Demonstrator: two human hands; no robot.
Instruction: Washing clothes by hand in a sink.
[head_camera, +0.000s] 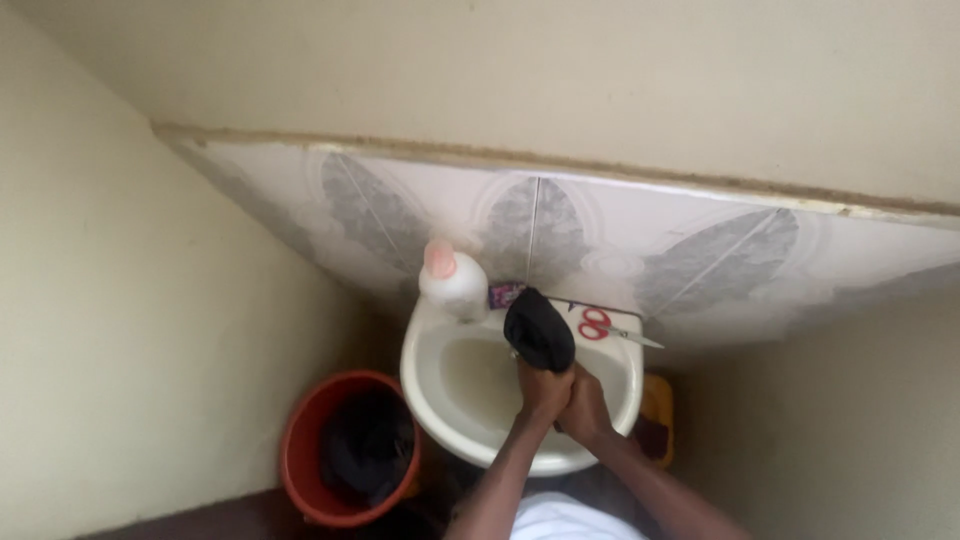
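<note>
Both my hands are clasped together over a white wash basin (425, 370), gripping a black piece of cloth (540, 328) that sticks up above them. My left hand (541, 387) and my right hand (586, 402) press side by side around the cloth's lower end. The basin holds cloudy water. On the basin's back rim stand a white bottle with a pink cap (453, 282), a small purple packet (503, 294) and red-handled scissors (603, 327).
A red bucket (300, 455) with dark cloth inside stands on the floor left of the basin. A yellow container (658, 410) sits low at the right. Patterned tiles cover the wall behind; plain walls close in on both sides.
</note>
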